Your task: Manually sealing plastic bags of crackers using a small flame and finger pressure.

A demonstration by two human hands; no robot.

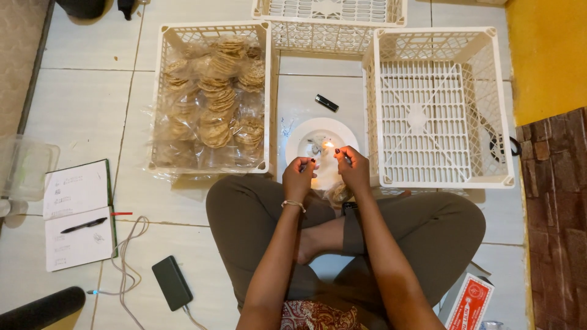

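I sit cross-legged on a tiled floor. My left hand (298, 174) and my right hand (353, 168) are raised side by side, both pinching the top of a clear plastic bag of round crackers (338, 192) that hangs over my lap. The bag's edge is held close to a small candle flame (329, 144) burning on a white plate (301, 135) just beyond my hands. A black lighter (326, 102) lies on the floor past the plate.
A white crate (211, 98) full of bagged crackers stands at the left, an empty white crate (435, 107) at the right, and a third crate (329, 18) behind. An open notebook with a pen (78, 214), a black phone with cable (172, 282) and a red-and-white box (469, 302) lie nearby.
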